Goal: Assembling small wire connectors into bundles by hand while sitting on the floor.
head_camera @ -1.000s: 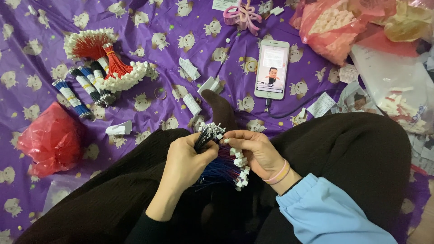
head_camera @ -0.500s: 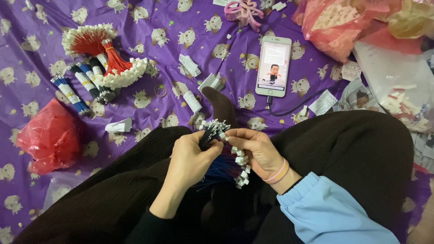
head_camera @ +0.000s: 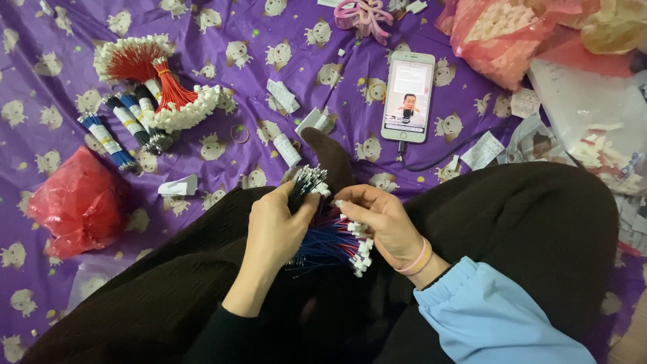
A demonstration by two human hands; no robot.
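I judge the bundling partly done: tied wire bundles (head_camera: 145,101) lie left of the phone (head_camera: 408,96), while my left hand (head_camera: 276,226) and right hand (head_camera: 381,219) are both clamped on the loose connector wires (head_camera: 330,239) below it.

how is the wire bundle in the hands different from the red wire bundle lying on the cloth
The bundle in the hands has dark blue and red wires; the red bundle on the cloth is all red. The first is gripped by the left hand and touched by the right hand over the lap; the second lies untouched, fanned out. Both have small white plugs on the wire ends.
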